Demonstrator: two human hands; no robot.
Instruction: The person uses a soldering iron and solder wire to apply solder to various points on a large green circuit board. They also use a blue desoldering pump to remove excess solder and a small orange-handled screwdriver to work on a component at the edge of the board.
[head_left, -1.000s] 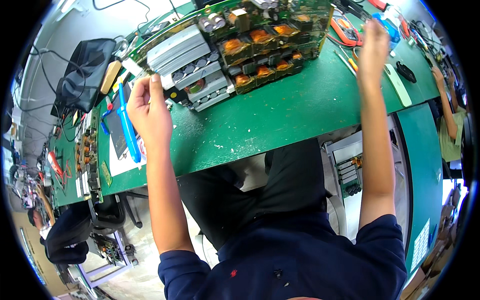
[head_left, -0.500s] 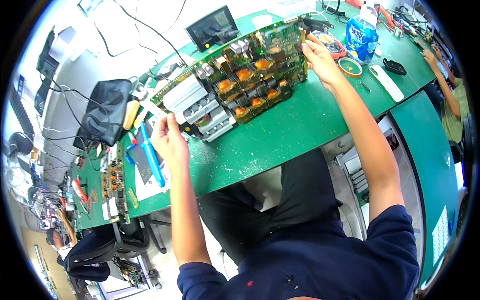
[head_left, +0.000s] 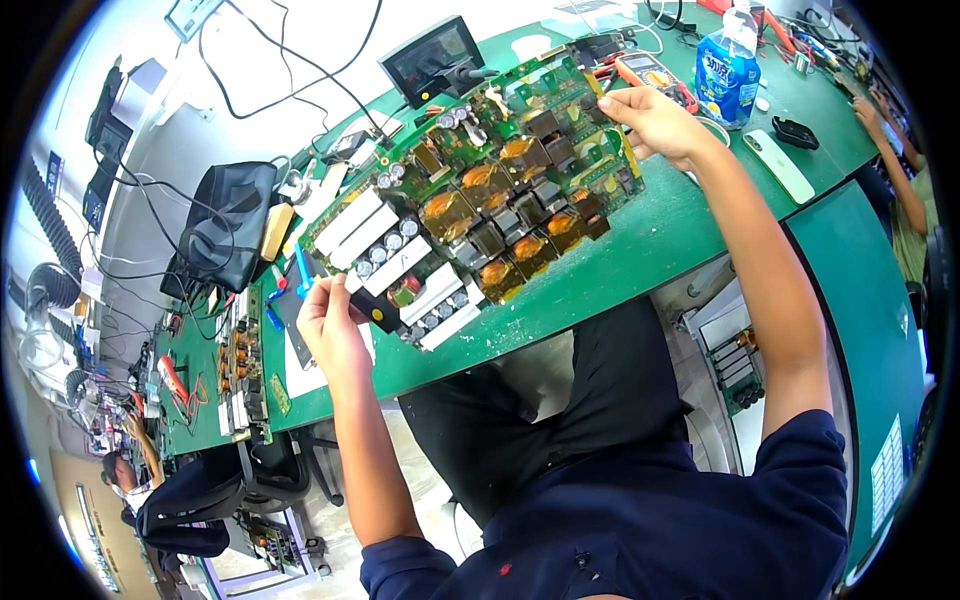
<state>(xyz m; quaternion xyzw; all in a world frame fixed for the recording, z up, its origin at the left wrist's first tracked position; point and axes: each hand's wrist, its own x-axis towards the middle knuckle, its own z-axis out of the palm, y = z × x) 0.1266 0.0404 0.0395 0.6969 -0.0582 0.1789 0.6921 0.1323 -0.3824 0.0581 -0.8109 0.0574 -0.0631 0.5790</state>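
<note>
Between my two hands hangs a large green circuit board (head_left: pixel 490 190), tilted with its component side facing up toward me. It carries white heatsinks, round silver capacitors and orange-wound coils. My left hand (head_left: pixel 333 325) pinches its lower left corner, next to a black part with a yellow dot. At the upper right edge, my right hand (head_left: pixel 655 125) grips the board between thumb and fingers. A blue pen-like tool (head_left: pixel 303 268) lies partly hidden behind my left hand. The board covers part of the green bench (head_left: pixel 640 245).
A second circuit board (head_left: pixel 238 370) lies at the bench's left end, near a black bag (head_left: pixel 225 225). A small monitor (head_left: pixel 432 60) stands behind. At right are a multimeter (head_left: pixel 650 75), a blue bottle (head_left: pixel 727 75) and a phone (head_left: pixel 778 165). Other people sit at both sides.
The board has tipped so its component face shows more fully, and its lower side has come nearer to me. Both hands keep their hold, my left now covering more of the blue tool.
</note>
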